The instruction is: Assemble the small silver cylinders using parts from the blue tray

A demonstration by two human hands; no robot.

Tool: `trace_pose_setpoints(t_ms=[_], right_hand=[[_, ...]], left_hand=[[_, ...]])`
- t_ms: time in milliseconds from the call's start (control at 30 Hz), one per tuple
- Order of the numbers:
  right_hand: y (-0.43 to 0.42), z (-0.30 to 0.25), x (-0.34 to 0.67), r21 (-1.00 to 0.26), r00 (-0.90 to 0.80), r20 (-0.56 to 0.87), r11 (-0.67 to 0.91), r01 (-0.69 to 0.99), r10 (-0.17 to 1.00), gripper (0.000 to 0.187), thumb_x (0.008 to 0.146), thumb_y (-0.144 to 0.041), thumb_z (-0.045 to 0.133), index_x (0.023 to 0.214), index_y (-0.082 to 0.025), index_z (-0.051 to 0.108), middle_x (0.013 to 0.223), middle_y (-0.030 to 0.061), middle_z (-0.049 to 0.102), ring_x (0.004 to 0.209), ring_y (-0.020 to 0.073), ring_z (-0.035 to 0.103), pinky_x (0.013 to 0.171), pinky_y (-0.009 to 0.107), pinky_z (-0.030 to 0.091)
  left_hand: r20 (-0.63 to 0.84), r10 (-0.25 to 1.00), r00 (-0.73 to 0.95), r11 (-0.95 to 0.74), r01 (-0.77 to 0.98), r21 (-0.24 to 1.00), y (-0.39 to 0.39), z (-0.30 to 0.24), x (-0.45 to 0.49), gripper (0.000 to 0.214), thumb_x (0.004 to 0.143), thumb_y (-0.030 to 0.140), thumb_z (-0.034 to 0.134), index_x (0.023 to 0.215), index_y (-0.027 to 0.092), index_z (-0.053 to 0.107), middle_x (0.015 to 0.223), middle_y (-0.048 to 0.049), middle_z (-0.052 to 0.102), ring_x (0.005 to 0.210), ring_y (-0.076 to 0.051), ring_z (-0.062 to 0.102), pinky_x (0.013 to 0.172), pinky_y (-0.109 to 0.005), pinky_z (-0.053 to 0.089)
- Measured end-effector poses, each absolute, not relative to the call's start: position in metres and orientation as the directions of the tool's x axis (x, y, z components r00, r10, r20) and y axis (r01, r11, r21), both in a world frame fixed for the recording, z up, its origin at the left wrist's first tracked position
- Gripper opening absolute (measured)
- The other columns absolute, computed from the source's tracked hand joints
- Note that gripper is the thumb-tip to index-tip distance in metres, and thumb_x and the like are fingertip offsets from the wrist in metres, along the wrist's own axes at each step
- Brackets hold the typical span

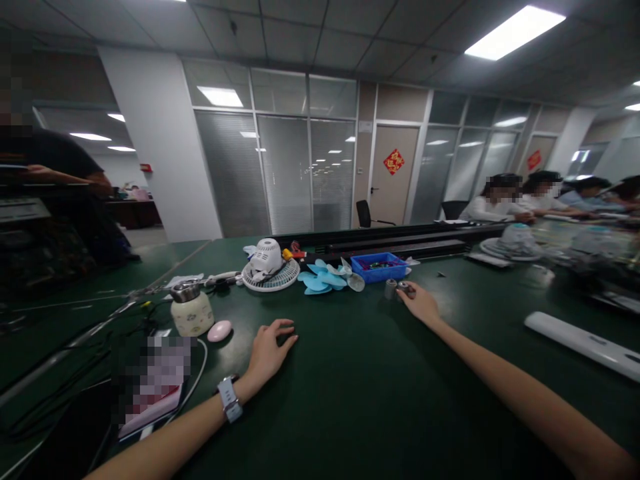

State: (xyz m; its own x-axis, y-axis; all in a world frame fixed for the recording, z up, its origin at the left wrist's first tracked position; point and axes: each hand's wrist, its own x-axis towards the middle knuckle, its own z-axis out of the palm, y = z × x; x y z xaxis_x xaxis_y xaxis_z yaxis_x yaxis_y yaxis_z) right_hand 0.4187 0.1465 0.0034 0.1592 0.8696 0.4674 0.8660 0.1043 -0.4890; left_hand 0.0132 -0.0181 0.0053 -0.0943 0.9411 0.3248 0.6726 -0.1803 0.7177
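Observation:
My left hand (270, 347) rests on the green table (330, 400), fingers bent and thumb apart, holding nothing. Farther forward on the right, my right hand (420, 303) has its fingertips closed round a small grey metal cylinder (403, 286), partly hidden by the fingers. A second metal cylinder (391, 289) stands upright just left of it. Behind them sits a blue plastic bin (380, 272) with small parts inside. Light-blue fan blades (324, 277) lie in a pile left of the bin. Beyond these is a white fan housing on its round grille (270, 275).
A cream jar (192, 313) with a metal lid, a pink oval object (219, 331) and cables lie at the left. A long white part (585, 341) lies at the right. Black rails (400, 243) run along the back. Other people (500, 200) sit farther right; one stands at left.

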Motion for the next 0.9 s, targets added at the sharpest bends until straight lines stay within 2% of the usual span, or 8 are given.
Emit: trace_pose_setpoints(t_ms=[200,267,367,433,533,600,733,900], right_hand=[[0.147,-0.001,0.421,-0.480,0.136,0.455,0.113,0.870,0.880,0.047,0.087,-0.047,0.050,0.123,-0.019,0.059,0.100,0.0100,0.072,0.089,0.0248,0.067,0.076,0.033,0.047],[0.141,0.003,0.417,-0.444,0.143,0.536,0.134,0.886,0.832,0.052,0.085,-0.045,0.052,0.128,-0.016,0.054,0.111,0.0127,0.068,0.099,0.0263,0.064,0.087,0.038,0.044],[0.118,0.018,0.391,-0.314,0.059,0.741,0.268,0.911,0.668,0.057,0.085,-0.042,0.053,0.134,-0.013,0.047,0.129,0.0168,0.058,0.119,0.0293,0.051,0.102,0.046,0.030],[0.095,0.032,0.359,-0.229,-0.118,0.778,0.454,0.861,0.617,0.048,0.088,-0.041,0.051,0.130,-0.017,0.052,0.128,0.0144,0.059,0.121,0.0279,0.049,0.104,0.046,0.027],[0.060,0.046,0.298,-0.199,-0.498,0.636,0.749,0.632,0.590,0.032,0.092,-0.042,0.051,0.115,-0.025,0.065,0.110,0.0068,0.067,0.106,0.0227,0.057,0.097,0.040,0.034],[0.043,0.049,0.257,-0.248,-0.657,0.503,0.822,0.512,0.561,0.031,0.090,-0.045,0.056,0.112,-0.027,0.068,0.104,0.0050,0.069,0.099,0.0208,0.060,0.089,0.036,0.039],[0.034,0.038,0.198,-0.335,-0.709,0.367,0.796,0.504,0.602,0.037,0.083,-0.048,0.066,0.113,-0.027,0.070,0.099,0.0063,0.068,0.092,0.0208,0.060,0.079,0.032,0.042],[0.042,0.025,0.176,-0.339,-0.682,0.367,0.773,0.535,0.633,0.022,0.084,-0.041,0.067,0.099,-0.028,0.076,0.092,0.0042,0.065,0.089,0.0190,0.059,0.078,0.030,0.043]], left_hand=[[0.337,0.934,-0.117,-0.164,0.697,0.698,-0.020,0.008,0.016,0.034,0.075,0.043,0.064,0.104,0.023,0.062,0.101,-0.0065,0.076,0.102,-0.029,0.064,0.092,-0.046,0.040],[0.322,0.939,-0.118,-0.155,0.692,0.705,-0.019,0.007,0.016,0.036,0.076,0.045,0.063,0.105,0.023,0.061,0.101,-0.0067,0.075,0.102,-0.028,0.064,0.094,-0.046,0.039],[0.273,0.944,-0.182,-0.094,0.649,0.755,-0.017,0.007,0.015,0.041,0.083,0.053,0.052,0.109,0.022,0.058,0.099,-0.0081,0.075,0.104,-0.029,0.064,0.094,-0.047,0.040],[0.249,0.931,-0.265,-0.044,0.599,0.800,-0.015,0.006,0.014,0.045,0.087,0.056,0.042,0.112,0.021,0.056,0.101,-0.0101,0.074,0.104,-0.030,0.063,0.091,-0.047,0.042],[0.272,0.886,-0.376,-0.032,0.537,0.843,-0.011,0.004,0.012,0.050,0.088,0.059,0.038,0.111,0.017,0.053,0.107,-0.0136,0.070,0.104,-0.030,0.062,0.090,-0.046,0.044],[0.309,0.852,-0.422,-0.050,0.522,0.851,-0.010,0.002,0.011,0.051,0.087,0.060,0.038,0.107,0.016,0.054,0.107,-0.0149,0.067,0.104,-0.030,0.062,0.090,-0.046,0.045],[0.363,0.813,-0.455,-0.078,0.532,0.843,-0.008,-0.001,0.011,0.050,0.085,0.062,0.040,0.100,0.017,0.055,0.103,-0.0142,0.064,0.100,-0.030,0.061,0.088,-0.047,0.048],[0.388,0.810,-0.439,-0.102,0.546,0.832,-0.007,-0.003,0.011,0.049,0.084,0.062,0.041,0.098,0.017,0.055,0.099,-0.0128,0.064,0.097,-0.030,0.061,0.087,-0.048,0.048]])
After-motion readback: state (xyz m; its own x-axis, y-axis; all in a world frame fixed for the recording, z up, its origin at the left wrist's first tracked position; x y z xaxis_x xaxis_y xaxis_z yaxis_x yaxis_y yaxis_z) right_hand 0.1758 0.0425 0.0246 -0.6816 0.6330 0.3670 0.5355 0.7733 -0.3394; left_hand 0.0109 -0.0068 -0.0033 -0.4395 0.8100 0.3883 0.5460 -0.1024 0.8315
